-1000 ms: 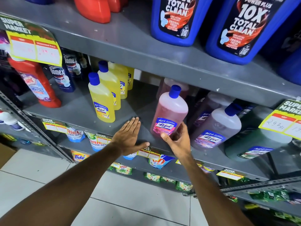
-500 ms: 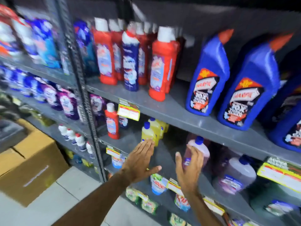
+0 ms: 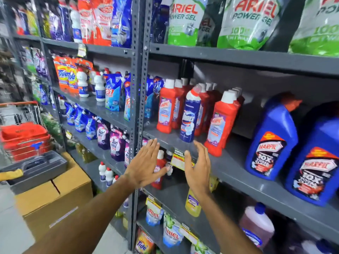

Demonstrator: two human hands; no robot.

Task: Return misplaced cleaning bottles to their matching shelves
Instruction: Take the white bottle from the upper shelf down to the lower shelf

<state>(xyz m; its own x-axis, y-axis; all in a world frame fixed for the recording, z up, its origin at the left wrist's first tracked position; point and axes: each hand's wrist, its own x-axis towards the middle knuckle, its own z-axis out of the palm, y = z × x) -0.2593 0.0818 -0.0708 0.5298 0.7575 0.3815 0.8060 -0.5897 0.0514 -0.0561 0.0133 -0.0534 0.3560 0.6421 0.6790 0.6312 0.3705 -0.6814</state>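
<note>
Both hands, left hand [image 3: 145, 164] and right hand [image 3: 199, 167], hover spread and empty at centre frame below the blue Domex bottle [image 3: 189, 116], likely rigid, slick, best gripped mid-body.

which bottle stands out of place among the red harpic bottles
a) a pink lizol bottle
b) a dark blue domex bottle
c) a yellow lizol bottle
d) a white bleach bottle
b: the dark blue Domex bottle stands at the front of the shelf among the red Harpic bottles, just above both empty hands.
</note>
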